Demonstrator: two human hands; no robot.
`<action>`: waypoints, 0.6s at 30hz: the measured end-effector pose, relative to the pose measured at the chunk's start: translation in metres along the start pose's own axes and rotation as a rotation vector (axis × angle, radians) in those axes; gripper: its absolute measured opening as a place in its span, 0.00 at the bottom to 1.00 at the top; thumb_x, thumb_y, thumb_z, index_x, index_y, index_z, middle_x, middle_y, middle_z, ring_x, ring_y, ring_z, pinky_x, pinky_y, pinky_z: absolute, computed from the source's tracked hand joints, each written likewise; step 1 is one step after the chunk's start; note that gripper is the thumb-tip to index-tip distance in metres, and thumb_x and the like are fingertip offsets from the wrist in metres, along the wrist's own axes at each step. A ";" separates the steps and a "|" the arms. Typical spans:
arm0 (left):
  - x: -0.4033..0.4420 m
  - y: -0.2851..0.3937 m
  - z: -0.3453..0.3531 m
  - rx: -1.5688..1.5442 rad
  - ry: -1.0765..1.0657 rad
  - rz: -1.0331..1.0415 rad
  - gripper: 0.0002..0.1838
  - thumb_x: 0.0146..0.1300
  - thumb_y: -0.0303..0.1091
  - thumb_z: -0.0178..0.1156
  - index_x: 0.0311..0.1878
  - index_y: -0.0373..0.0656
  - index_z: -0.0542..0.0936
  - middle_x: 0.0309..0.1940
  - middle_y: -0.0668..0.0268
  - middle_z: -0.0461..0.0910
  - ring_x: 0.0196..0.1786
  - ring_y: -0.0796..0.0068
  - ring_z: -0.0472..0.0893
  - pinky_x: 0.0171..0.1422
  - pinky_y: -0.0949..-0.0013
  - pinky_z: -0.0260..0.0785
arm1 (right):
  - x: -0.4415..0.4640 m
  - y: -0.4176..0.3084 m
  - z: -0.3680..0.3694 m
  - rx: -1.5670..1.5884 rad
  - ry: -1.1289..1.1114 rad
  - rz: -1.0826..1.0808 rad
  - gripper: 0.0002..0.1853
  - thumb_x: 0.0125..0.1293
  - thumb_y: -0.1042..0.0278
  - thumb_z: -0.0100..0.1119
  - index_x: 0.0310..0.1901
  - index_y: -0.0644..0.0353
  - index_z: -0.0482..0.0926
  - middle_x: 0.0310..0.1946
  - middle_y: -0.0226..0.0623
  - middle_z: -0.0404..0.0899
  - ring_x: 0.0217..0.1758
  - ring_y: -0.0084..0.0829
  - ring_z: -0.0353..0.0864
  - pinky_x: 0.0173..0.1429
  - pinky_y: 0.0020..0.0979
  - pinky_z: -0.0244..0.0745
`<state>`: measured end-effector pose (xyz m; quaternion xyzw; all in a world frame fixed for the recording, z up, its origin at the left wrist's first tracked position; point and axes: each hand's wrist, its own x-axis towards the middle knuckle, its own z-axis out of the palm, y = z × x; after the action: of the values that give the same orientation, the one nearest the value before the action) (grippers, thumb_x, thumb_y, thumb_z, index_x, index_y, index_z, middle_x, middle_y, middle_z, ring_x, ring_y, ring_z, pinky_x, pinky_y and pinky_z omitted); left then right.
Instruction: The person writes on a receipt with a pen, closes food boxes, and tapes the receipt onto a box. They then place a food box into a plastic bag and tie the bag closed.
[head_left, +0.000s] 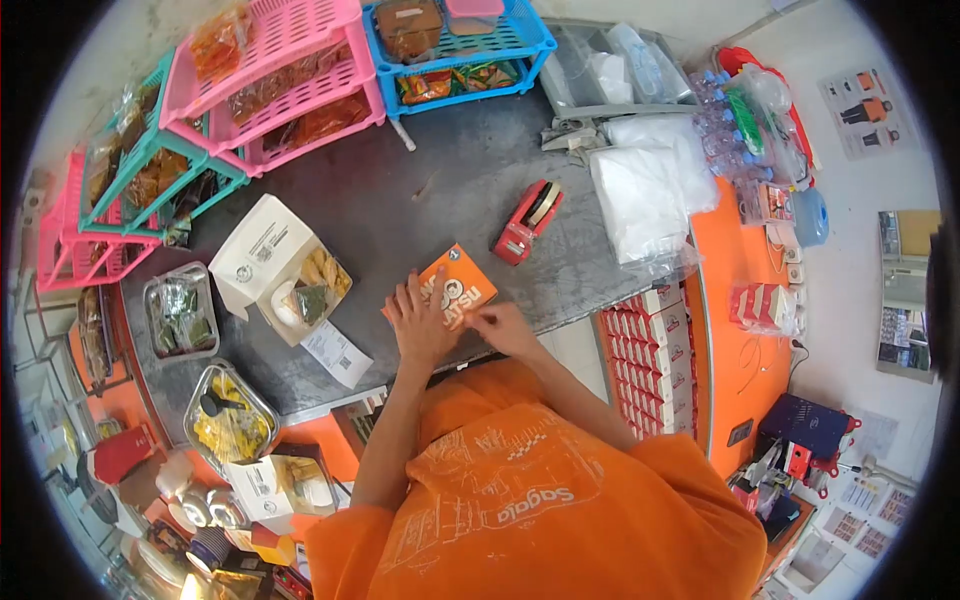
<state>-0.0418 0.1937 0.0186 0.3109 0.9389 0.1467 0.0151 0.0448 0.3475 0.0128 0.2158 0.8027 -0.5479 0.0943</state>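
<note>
An orange box point(460, 272) with white lettering lies closed on the dark counter point(350, 190). My left hand point(420, 315) rests flat on its top with the fingers spread. At the box's right front corner is my right hand point(505, 328), its fingers bent together against the edge; whether they pinch a flap is too small to tell. A red tape dispenser point(527, 222) stands to the right of the box. On the left, an open white box point(290, 285) holds food and a green leaf-wrapped piece, with a printed receipt point(337, 353) beside it.
Pink racks point(270, 85), a teal rack point(150, 175) and a blue rack point(450, 60) line the back. A clear tray point(182, 312) and a bowl of yellow food point(235, 425) sit at the left. Plastic bags point(640, 200) lie at the right, near bottles point(722, 130).
</note>
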 end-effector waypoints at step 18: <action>0.004 -0.009 -0.012 -0.165 -0.032 -0.082 0.50 0.42 0.56 0.69 0.72 0.60 0.62 0.62 0.51 0.63 0.63 0.49 0.62 0.68 0.44 0.50 | 0.029 0.042 0.010 -0.028 -0.105 0.057 0.21 0.62 0.50 0.65 0.28 0.64 0.85 0.20 0.39 0.81 0.21 0.30 0.79 0.30 0.33 0.74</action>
<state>-0.0513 0.1864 0.0278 0.2723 0.9352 0.2179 0.0617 0.0366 0.3586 -0.0371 0.2084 0.7976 -0.5444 0.1549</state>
